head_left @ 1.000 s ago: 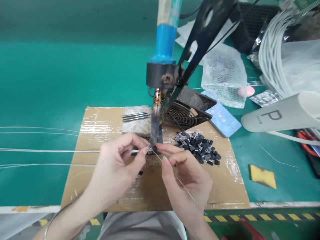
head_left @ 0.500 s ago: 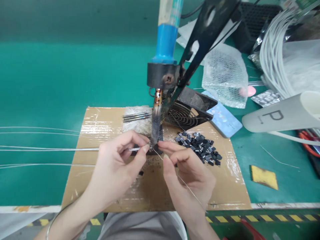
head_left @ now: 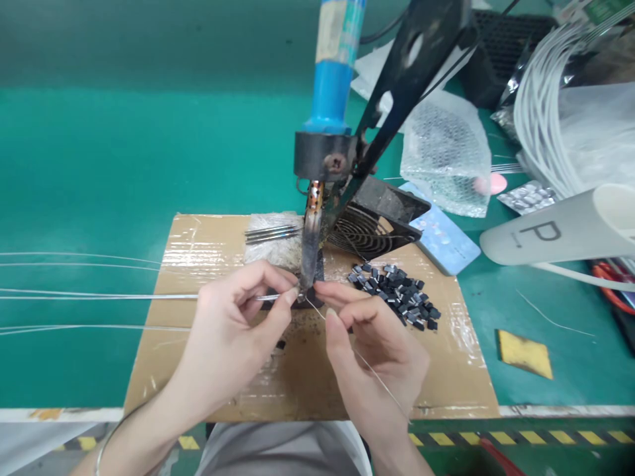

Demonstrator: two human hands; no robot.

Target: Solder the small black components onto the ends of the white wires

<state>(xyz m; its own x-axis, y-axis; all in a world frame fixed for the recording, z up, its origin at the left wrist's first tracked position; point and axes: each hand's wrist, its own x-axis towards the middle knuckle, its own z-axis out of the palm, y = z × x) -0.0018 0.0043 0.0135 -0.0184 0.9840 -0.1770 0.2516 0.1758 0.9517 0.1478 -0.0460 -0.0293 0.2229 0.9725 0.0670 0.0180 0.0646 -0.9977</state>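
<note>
My left hand (head_left: 233, 330) pinches the end of a thin white cable (head_left: 99, 296) that runs off to the left, and holds it under the tip of a mounted soldering iron (head_left: 311, 231). My right hand (head_left: 377, 350) pinches a thin solder wire (head_left: 377, 380) and holds its end at the same tip. The iron has a blue handle (head_left: 330, 92) and is clamped in a black stand (head_left: 397, 73). Both hands work over a taped cardboard sheet (head_left: 198, 251).
A pile of several small black parts (head_left: 397, 294) lies right of the iron, with a black fan (head_left: 377, 221) behind. More white cables (head_left: 74, 258) stretch left. A bubble-wrap bag (head_left: 444, 152), white tube (head_left: 560, 231), white cable coil (head_left: 540, 99) and yellow sponge (head_left: 526, 354) lie right.
Both hands keep their pinch at the iron tip; they have shifted only slightly, and the view has drifted a little.
</note>
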